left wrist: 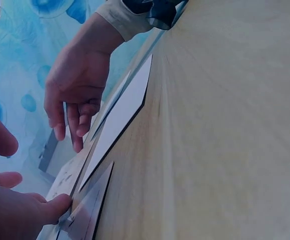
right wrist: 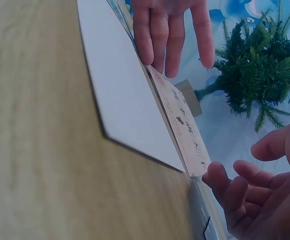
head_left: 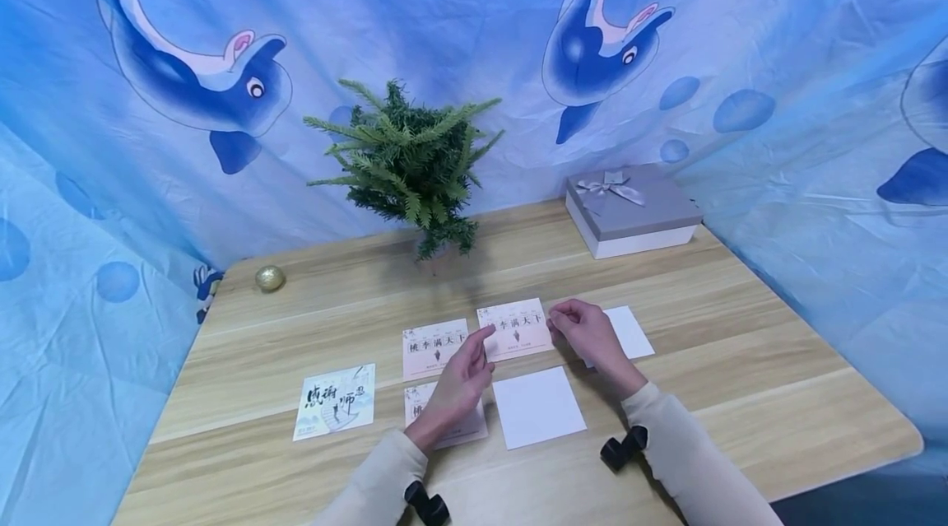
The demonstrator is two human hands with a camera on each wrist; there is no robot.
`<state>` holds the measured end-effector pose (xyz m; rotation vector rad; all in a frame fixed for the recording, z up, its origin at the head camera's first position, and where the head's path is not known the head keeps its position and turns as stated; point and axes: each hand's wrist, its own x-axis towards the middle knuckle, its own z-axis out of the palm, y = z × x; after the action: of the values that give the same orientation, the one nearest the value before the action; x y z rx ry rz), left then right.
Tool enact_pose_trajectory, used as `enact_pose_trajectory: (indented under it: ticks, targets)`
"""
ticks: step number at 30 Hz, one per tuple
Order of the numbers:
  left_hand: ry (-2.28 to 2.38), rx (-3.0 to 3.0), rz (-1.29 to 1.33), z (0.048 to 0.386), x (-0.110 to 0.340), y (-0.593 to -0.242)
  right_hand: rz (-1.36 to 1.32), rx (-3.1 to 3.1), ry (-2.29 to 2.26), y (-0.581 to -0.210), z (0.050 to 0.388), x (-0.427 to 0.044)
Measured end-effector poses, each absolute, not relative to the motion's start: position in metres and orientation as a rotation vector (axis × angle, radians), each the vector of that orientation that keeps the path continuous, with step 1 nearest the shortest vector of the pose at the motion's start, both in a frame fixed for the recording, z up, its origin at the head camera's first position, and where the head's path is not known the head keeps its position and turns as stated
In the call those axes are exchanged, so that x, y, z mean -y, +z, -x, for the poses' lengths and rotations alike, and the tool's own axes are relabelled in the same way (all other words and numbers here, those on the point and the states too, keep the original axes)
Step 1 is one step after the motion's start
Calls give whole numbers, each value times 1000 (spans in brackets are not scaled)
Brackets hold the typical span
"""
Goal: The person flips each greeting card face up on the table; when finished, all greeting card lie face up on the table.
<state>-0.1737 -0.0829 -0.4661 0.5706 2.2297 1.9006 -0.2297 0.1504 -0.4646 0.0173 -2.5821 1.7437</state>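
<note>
A pink card with black Chinese lettering (head_left: 514,330) lies flat on the table between my two hands. My left hand (head_left: 461,378) is at its left edge, fingers fairly straight, above another pink card (head_left: 453,430) that it partly covers. At the upper card's right edge, my right hand (head_left: 591,338) has its fingers loosely bent; in the right wrist view a fingertip (right wrist: 216,172) meets the card's corner and the thumb stands apart. Neither hand grips anything. Just below lies a blank white card (head_left: 539,408). A second white card (head_left: 629,332) is partly hidden behind the right hand.
A third pink card (head_left: 433,349) lies left of the hands, and a pale blue-green card (head_left: 336,401) farther left. Toward the back stand a small artificial fir tree (head_left: 415,155), a gold ball (head_left: 270,278) and a grey-lidded gift box (head_left: 633,209). Blue dolphin-print curtains surround the table.
</note>
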Motion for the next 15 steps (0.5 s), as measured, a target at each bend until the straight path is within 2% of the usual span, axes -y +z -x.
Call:
enact_pose_trajectory:
  ticks: [15]
  targets:
    - [1872, -2218, -489, 178, 85, -466, -22, 2690, 1607, -467, 228, -149]
